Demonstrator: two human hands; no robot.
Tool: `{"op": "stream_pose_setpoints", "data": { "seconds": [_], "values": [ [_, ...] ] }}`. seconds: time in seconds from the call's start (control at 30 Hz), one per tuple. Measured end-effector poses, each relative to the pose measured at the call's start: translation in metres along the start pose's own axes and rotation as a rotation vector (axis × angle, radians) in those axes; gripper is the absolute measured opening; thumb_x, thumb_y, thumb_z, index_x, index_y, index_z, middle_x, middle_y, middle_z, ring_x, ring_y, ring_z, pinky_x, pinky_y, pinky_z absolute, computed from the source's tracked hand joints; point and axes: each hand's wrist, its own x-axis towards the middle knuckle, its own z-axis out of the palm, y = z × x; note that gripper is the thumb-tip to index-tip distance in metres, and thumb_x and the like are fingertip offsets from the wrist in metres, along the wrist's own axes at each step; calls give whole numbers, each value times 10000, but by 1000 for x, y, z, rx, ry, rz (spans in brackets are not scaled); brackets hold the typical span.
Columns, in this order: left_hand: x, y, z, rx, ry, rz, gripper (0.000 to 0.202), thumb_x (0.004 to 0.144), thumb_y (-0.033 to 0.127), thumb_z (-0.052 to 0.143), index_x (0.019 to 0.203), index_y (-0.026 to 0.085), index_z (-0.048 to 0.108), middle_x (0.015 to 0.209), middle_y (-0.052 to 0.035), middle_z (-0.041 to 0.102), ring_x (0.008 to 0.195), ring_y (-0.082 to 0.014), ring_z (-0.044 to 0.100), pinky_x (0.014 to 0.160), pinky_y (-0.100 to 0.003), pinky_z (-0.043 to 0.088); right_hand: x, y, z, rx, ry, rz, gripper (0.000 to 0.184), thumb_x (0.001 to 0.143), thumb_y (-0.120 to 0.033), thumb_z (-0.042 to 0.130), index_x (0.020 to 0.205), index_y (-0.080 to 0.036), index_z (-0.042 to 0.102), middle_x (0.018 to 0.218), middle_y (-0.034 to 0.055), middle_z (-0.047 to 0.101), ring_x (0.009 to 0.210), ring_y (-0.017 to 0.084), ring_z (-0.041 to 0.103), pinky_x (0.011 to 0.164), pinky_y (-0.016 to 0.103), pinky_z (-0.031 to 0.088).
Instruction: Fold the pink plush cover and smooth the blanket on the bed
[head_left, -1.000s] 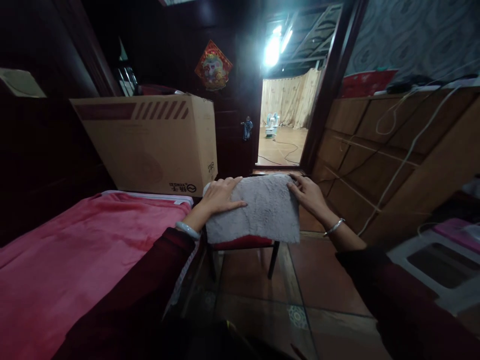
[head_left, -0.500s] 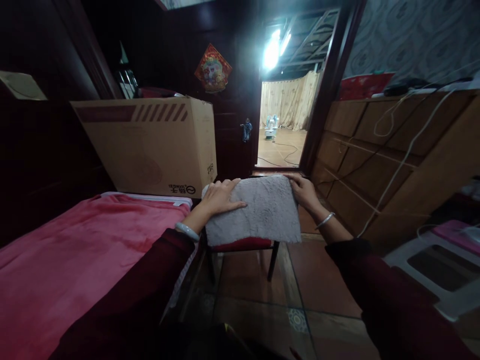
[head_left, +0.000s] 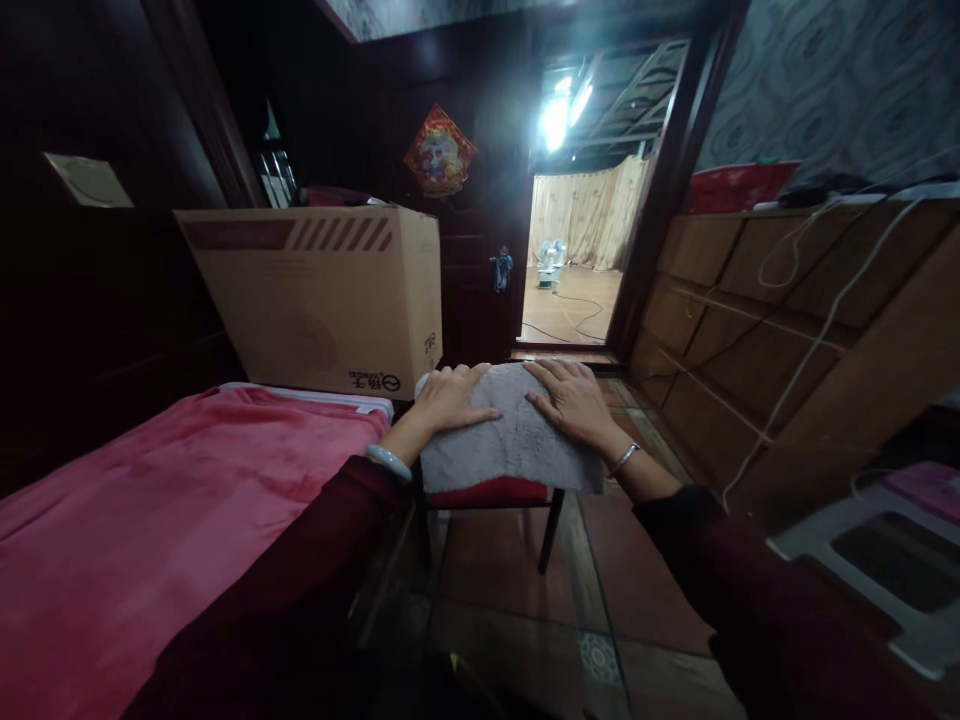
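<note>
Grey cloth (head_left: pixel 517 450) lies directly under both hands, draped over a red seat (head_left: pixel 487 491) whose front edge shows nearer the body than the fingers. The left hand (head_left: pixel 452 395) rests palm down on its left part, thumb splayed, clenching nothing; the right hand (head_left: pixel 576 398) lies likewise on its right part, fingers spread. Whether any fingertips hook over the far edge, I cannot tell. To smooth the cloth well, the left palm should anchor its side while the right presses lightly and evenly outward, so that the creases between the thumbs ease without dragging the whole piece. Half a second earlier, the right hand was pinching the far right corner; now it lies flat, closer to the left, which keeps its place.
</note>
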Motion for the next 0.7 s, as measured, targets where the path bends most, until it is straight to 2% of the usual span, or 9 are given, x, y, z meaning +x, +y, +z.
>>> {"op": "stream_pose_setpoints", "data": {
  "seconds": [0.13, 0.23, 0.4, 0.5, 0.57, 0.63, 0.7],
  "values": [
    [-7, -4, 2, 4, 15, 10, 850, 902, 713, 601, 1586, 246, 413, 1374, -150, 649, 1202, -343, 627, 1045, -468, 459, 0, 2, -2, -4, -10, 10, 607, 1080, -539, 322, 1518, -192, 561, 1487, 138, 605, 1315, 330, 510, 1092, 484, 349],
    [-22, -14, 9, -10, 78, 10, 779, 947, 636, 581, 1578, 208, 425, 1455, -160, 601, 1320, -342, 558, 1129, -491, 410, 0, 0, -3, -1, -19, 11, 606, 1076, -533, 328, 1528, -200, 555, 1490, 137, 605, 1327, 340, 499, 1100, 503, 347],
    [-65, -42, 29, -49, 153, -32, 755, 956, 474, 619, 1615, 198, 377, 1678, -175, 376, 1542, -361, 337, 1241, -561, 308, 0, 3, 2, -22, -40, 24, 597, 1066, -509, 357, 1553, -208, 525, 1523, 139, 582, 1373, 344, 476, 1136, 531, 333],
    [-105, -56, 44, -70, 143, -88, 792, 930, 366, 649, 1639, 201, 335, 1707, -183, 320, 1569, -365, 303, 1261, -572, 287, -2, 5, -1, 3, -37, 55, 568, 1056, -486, 390, 1537, -221, 536, 1539, 141, 568, 1408, 355, 468, 1141, 571, 347],
    [-141, -60, 53, -99, 107, -126, 815, 911, 306, 654, 1646, 200, 318, 1704, -186, 327, 1578, -362, 296, 1263, -571, 293, -6, -4, -6, 59, 46, 85, 558, 1041, -479, 431, 1510, -202, 555, 1546, 165, 554, 1435, 378, 453, 1137, 614, 361],
    [-183, -59, 62, -141, 70, -165, 816, 899, 270, 649, 1643, 205, 323, 1693, -177, 353, 1578, -348, 307, 1263, -561, 310, -13, -26, -11, 173, 183, 81, 545, 1024, -462, 483, 1484, -182, 568, 1535, 182, 555, 1441, 383, 455, 1144, 623, 377],
    [-227, -54, 70, -183, 33, -217, 793, 890, 260, 654, 1626, 204, 363, 1667, -169, 403, 1566, -337, 336, 1267, -548, 319, -25, -62, -9, 363, 280, 13, 494, 1018, -417, 522, 1456, -199, 588, 1479, 162, 602, 1396, 343, 519, 1148, 569, 419]
  ]
}}
